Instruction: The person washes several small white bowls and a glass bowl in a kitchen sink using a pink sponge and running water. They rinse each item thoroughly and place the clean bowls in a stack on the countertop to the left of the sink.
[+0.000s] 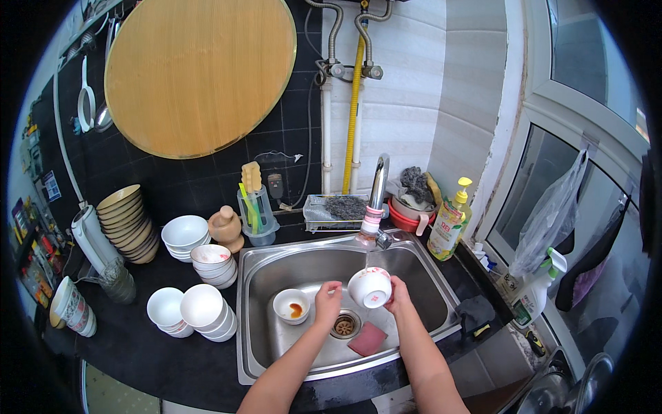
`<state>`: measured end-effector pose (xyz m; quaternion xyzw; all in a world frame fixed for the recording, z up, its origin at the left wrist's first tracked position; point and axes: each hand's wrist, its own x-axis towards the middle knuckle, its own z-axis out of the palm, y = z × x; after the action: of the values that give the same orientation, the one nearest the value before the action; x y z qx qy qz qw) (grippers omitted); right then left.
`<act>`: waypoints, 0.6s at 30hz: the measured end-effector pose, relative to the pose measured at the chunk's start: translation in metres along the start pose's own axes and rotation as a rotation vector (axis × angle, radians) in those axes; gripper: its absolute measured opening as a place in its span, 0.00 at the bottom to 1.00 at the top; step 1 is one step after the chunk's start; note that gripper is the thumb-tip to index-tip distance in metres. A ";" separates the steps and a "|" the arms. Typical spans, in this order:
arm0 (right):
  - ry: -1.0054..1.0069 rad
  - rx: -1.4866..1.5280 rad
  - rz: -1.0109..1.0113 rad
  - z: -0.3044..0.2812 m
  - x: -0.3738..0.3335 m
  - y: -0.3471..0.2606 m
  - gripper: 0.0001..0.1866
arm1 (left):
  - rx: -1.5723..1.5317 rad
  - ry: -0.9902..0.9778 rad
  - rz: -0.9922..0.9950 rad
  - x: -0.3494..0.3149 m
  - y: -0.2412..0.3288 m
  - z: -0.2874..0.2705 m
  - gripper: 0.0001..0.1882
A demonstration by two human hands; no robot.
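Observation:
Over the sink [261,276], my right hand [399,295] grips a white bowl with a red pattern [365,284]. The bowl is tilted with its foot turned toward me, below the tap [378,196], and a thin stream of water falls at its rim. Just left of the bowl, my left hand [328,301] holds nothing, its fingers loosely bent and apart from the bowl. A small white bowl with brown liquid [282,303] sits on the sink floor. Near the drain [343,325] lies a reddish sponge cloth [367,339].
Stacked white bowls [202,306] and beige bowls [129,228] stand on the dark counter at left. A yellow pump bottle [449,224] stands behind the sink's right corner, near a red basin [407,219]. A spray bottle [534,297] is at the right.

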<state>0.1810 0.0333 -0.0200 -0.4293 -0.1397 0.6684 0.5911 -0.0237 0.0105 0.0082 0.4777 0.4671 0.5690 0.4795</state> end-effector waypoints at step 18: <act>-0.030 -0.202 0.108 -0.009 0.025 0.019 0.20 | -0.283 -0.424 -0.429 -0.007 0.015 -0.011 0.18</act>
<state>0.1767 0.0479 -0.0490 -0.4834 -0.1922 0.6881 0.5058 -0.0353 0.0016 0.0210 0.4047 0.3633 0.4022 0.7365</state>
